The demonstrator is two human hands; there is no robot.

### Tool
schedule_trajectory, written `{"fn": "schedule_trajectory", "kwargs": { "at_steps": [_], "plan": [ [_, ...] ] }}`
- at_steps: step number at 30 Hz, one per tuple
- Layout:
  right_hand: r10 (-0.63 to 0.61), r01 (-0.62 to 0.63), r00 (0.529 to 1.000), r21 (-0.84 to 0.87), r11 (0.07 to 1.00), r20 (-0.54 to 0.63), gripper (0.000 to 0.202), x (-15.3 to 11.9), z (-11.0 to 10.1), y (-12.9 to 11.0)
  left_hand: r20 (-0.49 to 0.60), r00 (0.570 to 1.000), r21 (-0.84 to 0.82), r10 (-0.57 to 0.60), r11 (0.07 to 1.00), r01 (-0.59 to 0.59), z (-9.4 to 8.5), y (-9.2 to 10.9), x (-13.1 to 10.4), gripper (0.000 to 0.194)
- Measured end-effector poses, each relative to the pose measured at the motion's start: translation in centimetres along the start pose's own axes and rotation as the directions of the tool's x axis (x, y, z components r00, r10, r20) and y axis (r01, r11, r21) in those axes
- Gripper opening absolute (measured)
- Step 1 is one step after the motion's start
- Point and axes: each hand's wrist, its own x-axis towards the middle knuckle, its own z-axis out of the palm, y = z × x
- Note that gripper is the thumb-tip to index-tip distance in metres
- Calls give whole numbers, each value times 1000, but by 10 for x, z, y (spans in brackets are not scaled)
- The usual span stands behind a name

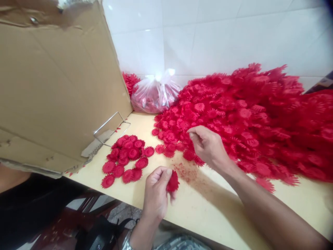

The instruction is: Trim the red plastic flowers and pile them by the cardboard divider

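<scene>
My left hand (156, 191) is near the table's front edge, its fingers closed on a small stack of red plastic flower pieces (173, 181). My right hand (208, 146) reaches into the near edge of a large heap of red flower pieces (247, 114), its fingertips pinched among them; whether it holds one I cannot tell. A small group of sorted red flower pieces (126, 158) lies flat on the table to the left of my left hand.
A big cardboard sheet (57, 83) leans on a wire stand (110, 126) at the left. A knotted clear plastic bag of red pieces (154, 93) sits by the white tiled wall. Red crumbs (186, 172) dot the cream tabletop (208, 211).
</scene>
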Motion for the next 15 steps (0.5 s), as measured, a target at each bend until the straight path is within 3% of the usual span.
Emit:
{"fn": "schedule_trajectory", "kwargs": {
  "at_steps": [3, 5, 7, 9, 12, 15],
  "plan": [
    [-93, 40, 990, -413, 910, -109, 24, 13, -13, 23, 119, 992, -107, -32, 993, 45, 3, 4, 0, 27],
    [-119, 32, 981, -478, 878, -154, 26, 16, -20, 31, 184, 982, -167, -51, 983, 83, 6, 6, 2, 20],
    [-163, 80, 973, -422, 903, -164, 26, 16, -23, 29, 206, 977, -185, -56, 978, 95, 8, 5, 3, 18],
    [-186, 151, 978, -291, 945, -96, 23, 14, -24, 20, 180, 983, -166, -45, 983, 75, 10, 3, 5, 19],
    [-180, 187, 977, -50, 981, 117, 21, 10, -23, 1, 111, 994, -109, 9, 994, 3, 12, 0, 8, 13],
    [-177, 136, 933, 148, 980, 313, 21, 6, -22, -14, 62, 994, -35, 95, 995, -93, 12, 3, 11, 14]
  ]
}}
